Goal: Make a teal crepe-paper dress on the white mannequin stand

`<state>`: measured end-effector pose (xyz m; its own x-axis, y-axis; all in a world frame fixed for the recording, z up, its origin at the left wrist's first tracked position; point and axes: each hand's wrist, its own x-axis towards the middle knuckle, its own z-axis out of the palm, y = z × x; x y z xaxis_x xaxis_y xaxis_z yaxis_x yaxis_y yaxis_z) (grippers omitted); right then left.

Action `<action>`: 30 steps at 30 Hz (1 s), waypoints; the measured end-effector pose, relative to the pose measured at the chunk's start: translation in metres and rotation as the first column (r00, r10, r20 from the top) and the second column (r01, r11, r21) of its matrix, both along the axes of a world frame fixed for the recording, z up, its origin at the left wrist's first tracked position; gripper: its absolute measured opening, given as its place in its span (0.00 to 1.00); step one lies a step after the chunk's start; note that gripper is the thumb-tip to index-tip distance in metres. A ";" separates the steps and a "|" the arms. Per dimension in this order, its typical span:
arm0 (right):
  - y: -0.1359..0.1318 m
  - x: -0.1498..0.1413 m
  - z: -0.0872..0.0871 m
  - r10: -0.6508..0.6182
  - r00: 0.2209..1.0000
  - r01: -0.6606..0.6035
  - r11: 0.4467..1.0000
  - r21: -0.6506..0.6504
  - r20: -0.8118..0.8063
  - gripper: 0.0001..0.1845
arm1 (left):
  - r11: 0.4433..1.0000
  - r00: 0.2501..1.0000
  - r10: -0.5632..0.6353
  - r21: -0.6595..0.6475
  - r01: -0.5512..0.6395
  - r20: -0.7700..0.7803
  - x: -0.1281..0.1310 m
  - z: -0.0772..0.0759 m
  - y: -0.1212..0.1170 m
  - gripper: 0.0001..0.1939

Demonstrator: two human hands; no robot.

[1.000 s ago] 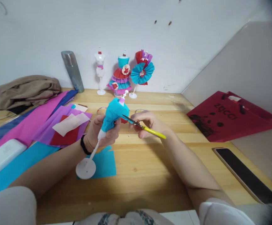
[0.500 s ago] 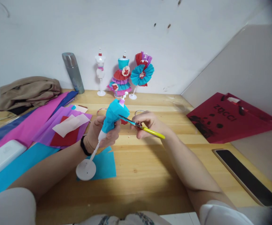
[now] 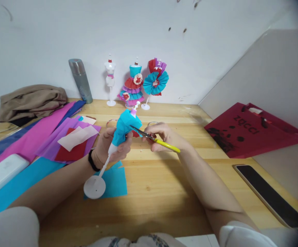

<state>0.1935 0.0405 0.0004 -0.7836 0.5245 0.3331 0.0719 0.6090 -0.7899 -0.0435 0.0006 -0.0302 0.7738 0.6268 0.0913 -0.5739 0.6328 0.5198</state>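
A small white mannequin (image 3: 112, 149) on a thin stem and round base leans in my left hand (image 3: 121, 151), which is wrapped round its waist. Turquoise crepe paper (image 3: 125, 124) covers its torso. My right hand (image 3: 161, 134) grips a pair of yellow-handled scissors (image 3: 165, 145). Their dark blades point left and touch the turquoise paper at the mannequin's upper body. Below the mannequin's base lies a turquoise paper piece (image 3: 116, 181) on the table.
Dressed mannequins (image 3: 134, 84) stand along the wall beside a bare one (image 3: 110, 80) and a steel flask (image 3: 80, 80). Coloured paper sheets (image 3: 58, 137) and a brown cloth (image 3: 33, 101) lie left. A red paper bag (image 3: 251, 133) and a phone (image 3: 269, 193) are right.
Almost nothing differs. The scissor blades have come slightly closer together on the turquoise paper, while both hands keep their places.
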 end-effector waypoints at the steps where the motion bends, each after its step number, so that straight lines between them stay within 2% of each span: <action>1: 0.000 0.000 0.000 0.004 1.000 -0.004 1.000 -0.003 -0.001 0.34 | 1.000 1.000 0.002 -0.002 -0.002 -0.003 0.000 0.000 0.000 0.16; 7: -0.001 -0.001 0.000 0.018 1.000 -0.018 0.999 -0.026 -0.002 0.34 | 1.000 1.000 0.003 0.005 -0.003 -0.014 -0.001 -0.004 0.003 0.16; 12: 0.000 -0.002 0.000 0.050 0.999 -0.050 0.999 0.014 -0.010 0.34 | 1.000 1.000 -0.019 -0.012 0.019 0.022 -0.001 -0.005 0.003 0.16; 17: -0.001 -0.003 -0.001 0.033 0.998 -0.034 0.999 -0.023 -0.056 0.33 | 0.999 0.998 -0.040 0.000 0.040 0.040 0.000 -0.004 0.003 0.17; 24: -0.003 -0.003 0.000 0.015 0.999 -0.016 1.000 -0.021 -0.031 0.34 | 1.000 1.000 0.005 0.014 -0.005 -0.027 0.001 -0.004 0.005 0.17; 30: -0.004 -0.002 0.000 0.011 0.998 -0.014 0.999 -0.048 -0.058 0.32 | 0.995 0.997 0.045 0.086 -0.040 -0.061 0.001 -0.002 0.006 0.16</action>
<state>0.1911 0.0368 0.0003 -0.7704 0.5313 0.3525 0.0174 0.5702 -0.8213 -0.0427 0.0062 -0.0323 0.7524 0.6514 0.0977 -0.5639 0.5603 0.6067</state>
